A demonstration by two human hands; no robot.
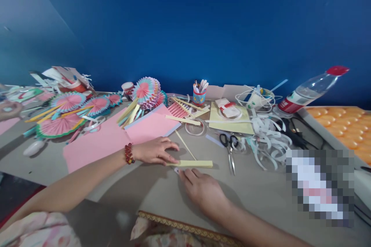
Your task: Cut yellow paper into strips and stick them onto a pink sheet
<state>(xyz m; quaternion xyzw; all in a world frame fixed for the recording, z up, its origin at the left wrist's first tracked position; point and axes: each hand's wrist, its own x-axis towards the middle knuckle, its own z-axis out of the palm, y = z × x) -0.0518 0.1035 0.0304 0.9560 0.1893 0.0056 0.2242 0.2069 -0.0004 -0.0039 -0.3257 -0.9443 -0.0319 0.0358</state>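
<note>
My left hand (155,151), with a red beaded bracelet at the wrist, lies palm down with its fingers stretched out. Its fingertips rest on the left end of a folded pale yellow paper strip (195,163). Just in front of that strip, my right hand (204,191) is closed, fingers curled toward the table. A small whitish piece (176,170) shows at its fingertips; its kind is too small to make out. A thin yellow strip (186,145) lies behind the folded one. Pink paper sheets (97,149) spread out behind my left arm.
Black-handled scissors (230,150) lie right of the strip, near curled white ribbons (271,139). Folded paper fans (69,102) pile up at the left. A pen cup (199,95) stands by the blue wall. A plastic bottle (307,92) leans in view at right.
</note>
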